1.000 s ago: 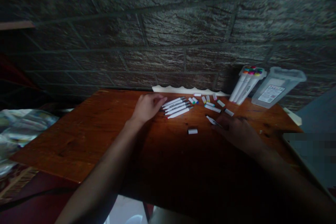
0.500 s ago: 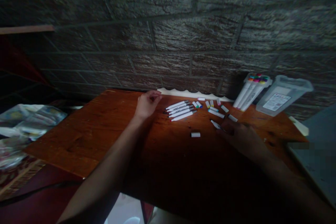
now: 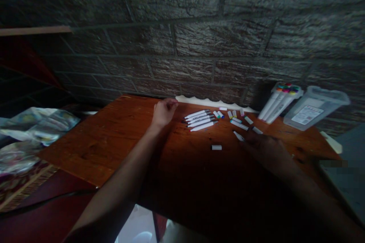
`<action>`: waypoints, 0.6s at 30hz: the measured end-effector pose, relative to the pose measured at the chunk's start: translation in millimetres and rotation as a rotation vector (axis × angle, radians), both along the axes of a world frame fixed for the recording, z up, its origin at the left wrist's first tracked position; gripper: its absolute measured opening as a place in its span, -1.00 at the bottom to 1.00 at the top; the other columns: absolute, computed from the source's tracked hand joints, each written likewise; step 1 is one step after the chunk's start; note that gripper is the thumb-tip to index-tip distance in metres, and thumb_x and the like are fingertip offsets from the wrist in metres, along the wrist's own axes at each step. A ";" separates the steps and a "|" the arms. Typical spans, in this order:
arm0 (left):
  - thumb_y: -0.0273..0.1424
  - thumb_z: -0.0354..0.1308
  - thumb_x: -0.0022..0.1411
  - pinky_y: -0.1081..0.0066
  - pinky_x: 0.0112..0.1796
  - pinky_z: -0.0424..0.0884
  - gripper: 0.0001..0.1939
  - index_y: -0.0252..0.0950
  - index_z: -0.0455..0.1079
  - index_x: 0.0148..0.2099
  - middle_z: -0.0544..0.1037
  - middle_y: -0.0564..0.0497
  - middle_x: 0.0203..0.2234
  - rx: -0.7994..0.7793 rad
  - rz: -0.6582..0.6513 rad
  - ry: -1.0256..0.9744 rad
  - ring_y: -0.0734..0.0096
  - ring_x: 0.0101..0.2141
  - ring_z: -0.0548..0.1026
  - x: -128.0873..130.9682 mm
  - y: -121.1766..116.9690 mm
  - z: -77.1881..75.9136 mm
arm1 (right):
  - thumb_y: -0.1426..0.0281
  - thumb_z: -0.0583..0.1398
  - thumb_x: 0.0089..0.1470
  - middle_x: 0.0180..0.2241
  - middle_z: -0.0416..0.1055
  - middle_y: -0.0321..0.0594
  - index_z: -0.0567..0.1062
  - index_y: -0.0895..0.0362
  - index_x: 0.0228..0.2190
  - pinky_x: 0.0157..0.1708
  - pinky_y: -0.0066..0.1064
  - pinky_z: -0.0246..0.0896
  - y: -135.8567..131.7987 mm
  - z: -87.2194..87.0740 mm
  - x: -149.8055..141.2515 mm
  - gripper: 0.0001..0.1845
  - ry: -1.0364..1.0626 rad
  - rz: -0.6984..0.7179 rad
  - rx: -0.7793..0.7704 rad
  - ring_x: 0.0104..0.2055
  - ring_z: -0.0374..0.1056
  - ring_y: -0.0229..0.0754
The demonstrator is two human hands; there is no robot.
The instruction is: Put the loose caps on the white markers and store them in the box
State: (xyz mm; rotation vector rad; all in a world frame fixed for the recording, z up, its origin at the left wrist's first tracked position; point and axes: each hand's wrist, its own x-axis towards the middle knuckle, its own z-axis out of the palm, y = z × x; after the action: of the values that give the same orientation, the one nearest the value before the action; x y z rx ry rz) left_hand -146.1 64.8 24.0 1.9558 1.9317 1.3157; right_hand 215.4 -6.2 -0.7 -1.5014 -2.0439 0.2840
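My left hand (image 3: pixel 163 113) rests on the wooden table (image 3: pixel 114 140) with its fingers curled in, just left of a row of several white markers (image 3: pixel 201 118). Nothing shows in it. My right hand (image 3: pixel 264 147) lies in deep shadow, its fingertips pinched at the near end of a single white marker (image 3: pixel 238 136). A loose white cap (image 3: pixel 216 147) lies on the table in front of that marker. Several coloured caps and short marker pieces (image 3: pixel 234 115) are scattered between the row and the wall.
A bundle of white markers with coloured ends (image 3: pixel 281 100) and a clear plastic box (image 3: pixel 315 108) lean on the brick wall at the back right. A white scalloped strip (image 3: pixel 208 101) runs along the table's far edge. Crumpled bags (image 3: pixel 34 129) lie at the left.
My left hand has pulled back from the marker row and curled its fingers. The view has shifted, so everything sits further right. The right hand stays at the single marker.
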 end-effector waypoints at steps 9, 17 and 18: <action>-0.12 0.12 0.25 0.43 -0.28 0.34 -0.67 -0.27 0.54 -0.21 0.58 0.00 -0.39 -0.097 -0.769 0.340 0.39 -0.36 0.50 86.9 -47.9 -1.4 | 0.02 0.20 0.03 -0.35 0.57 -0.20 0.61 0.11 -0.26 -0.40 -0.37 0.25 0.4 14.0 -3.9 -0.55 0.283 -0.052 -0.211 -0.42 0.43 -0.16; -0.26 0.13 0.28 0.38 -0.18 0.35 -0.79 -0.27 0.50 -0.21 0.55 -0.03 -0.29 -0.174 -0.910 0.363 0.35 -0.24 0.49 110.0 -62.8 -12.6 | 0.10 0.37 -0.19 -0.59 0.40 -0.35 0.57 0.12 -0.39 -0.63 -0.52 0.03 0.4 23.4 -12.2 -0.62 1.045 -0.060 -0.500 -0.58 0.24 -0.35; -0.27 0.12 0.29 0.38 -0.18 0.36 -0.79 -0.27 0.49 -0.18 0.56 -0.03 -0.29 -0.187 -0.907 0.277 0.36 -0.25 0.50 109.7 -61.8 -12.8 | 0.15 0.41 -0.24 -0.56 0.41 -0.35 0.56 0.12 -0.41 -0.63 -0.54 0.04 -0.2 24.8 -13.4 -0.64 1.152 -0.059 -0.502 -0.55 0.27 -0.35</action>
State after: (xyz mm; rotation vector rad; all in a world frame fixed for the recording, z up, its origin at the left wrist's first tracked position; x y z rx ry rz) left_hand -36.4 3.0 11.2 2.5030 0.9103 0.6124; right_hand 202.0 -6.4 24.1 -1.1691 -1.0138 1.3461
